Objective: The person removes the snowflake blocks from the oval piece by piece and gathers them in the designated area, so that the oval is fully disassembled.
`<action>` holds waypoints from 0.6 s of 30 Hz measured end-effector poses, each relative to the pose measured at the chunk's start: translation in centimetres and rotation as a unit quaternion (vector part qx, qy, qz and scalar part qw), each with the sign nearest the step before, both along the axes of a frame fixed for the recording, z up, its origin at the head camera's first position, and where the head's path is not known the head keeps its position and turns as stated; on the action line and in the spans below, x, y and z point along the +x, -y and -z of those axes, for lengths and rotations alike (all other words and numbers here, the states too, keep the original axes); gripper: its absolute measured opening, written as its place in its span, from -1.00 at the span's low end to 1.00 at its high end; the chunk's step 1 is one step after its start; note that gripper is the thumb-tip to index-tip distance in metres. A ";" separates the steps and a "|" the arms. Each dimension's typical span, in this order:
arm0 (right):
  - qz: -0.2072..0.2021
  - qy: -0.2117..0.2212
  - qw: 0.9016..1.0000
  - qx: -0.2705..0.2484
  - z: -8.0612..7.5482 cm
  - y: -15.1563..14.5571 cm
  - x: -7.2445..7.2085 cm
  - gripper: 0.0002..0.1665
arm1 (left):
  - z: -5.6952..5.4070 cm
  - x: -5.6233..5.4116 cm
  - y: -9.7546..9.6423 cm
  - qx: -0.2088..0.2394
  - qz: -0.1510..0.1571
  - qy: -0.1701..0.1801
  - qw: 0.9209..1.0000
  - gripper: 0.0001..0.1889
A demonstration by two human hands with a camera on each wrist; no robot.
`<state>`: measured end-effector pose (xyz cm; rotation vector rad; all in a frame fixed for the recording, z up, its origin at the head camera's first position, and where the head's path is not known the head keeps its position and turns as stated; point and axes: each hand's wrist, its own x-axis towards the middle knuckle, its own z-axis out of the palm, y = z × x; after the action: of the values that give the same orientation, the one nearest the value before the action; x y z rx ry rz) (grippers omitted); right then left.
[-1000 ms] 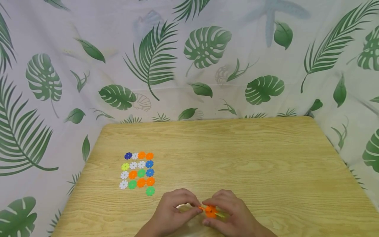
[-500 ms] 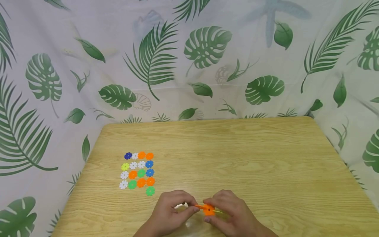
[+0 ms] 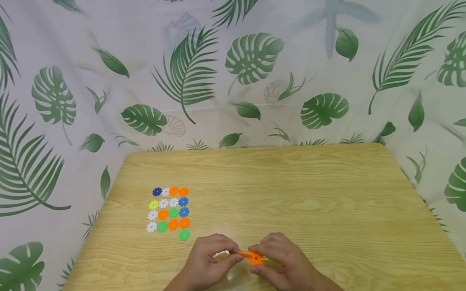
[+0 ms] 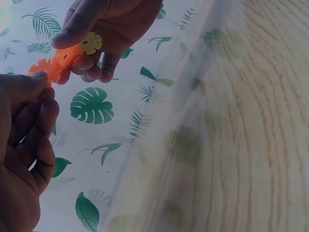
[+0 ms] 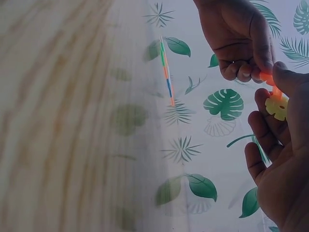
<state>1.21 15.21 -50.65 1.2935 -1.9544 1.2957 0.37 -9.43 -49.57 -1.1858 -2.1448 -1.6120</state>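
Note:
My left hand (image 3: pixel 209 258) pinches an orange notched disc (image 4: pixel 42 66) between thumb and fingertips. My right hand (image 3: pixel 287 258) holds a second orange notched disc (image 3: pixel 256 259) by its edges, thumb below and fingers above. A yellow notched disc (image 4: pixel 91 43) adjoins that one, partly covered by the right fingers in the head view. In the left wrist view the three discs form a short chain, the two orange ones meeting edge to edge at an angle. The right wrist view shows the yellow disc (image 5: pixel 276 107) beside the right fingers.
Several loose notched discs lie flat in rows on the wooden table (image 3: pixel 309 194), left of the hands. They include a dark blue disc (image 3: pixel 157 191), white, blue and orange ones, and a green disc (image 3: pixel 184 234) nearest me. A leaf-print cloth (image 3: pixel 269 121) hangs behind the table.
The held discs have shifted slightly left, and more of the left orange disc shows between the hands. Both hands keep their hold. The rows on the table are unchanged.

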 end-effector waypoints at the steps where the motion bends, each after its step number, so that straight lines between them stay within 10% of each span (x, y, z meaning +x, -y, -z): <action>1: 0.001 0.000 1.000 0.002 0.0 0.0 0.0 -0.58 | 0.0 0.0 0.0 0.002 0.001 0.000 1.000 -0.95; 10: 0.064 0.061 0.996 0.008 0.0 -2.1 0.1 -0.61 | -0.5 -0.7 3.8 0.041 -0.095 0.030 0.994 -0.74; 18: 0.049 0.064 0.997 -0.004 0.0 -2.4 0.0 -0.56 | -0.2 -0.5 6.2 -0.013 -0.159 0.118 0.980 -0.87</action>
<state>1.25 17.60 -50.67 1.1219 -2.0688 1.3662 -0.15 -15.67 -49.36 -0.6363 -2.3556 -1.6487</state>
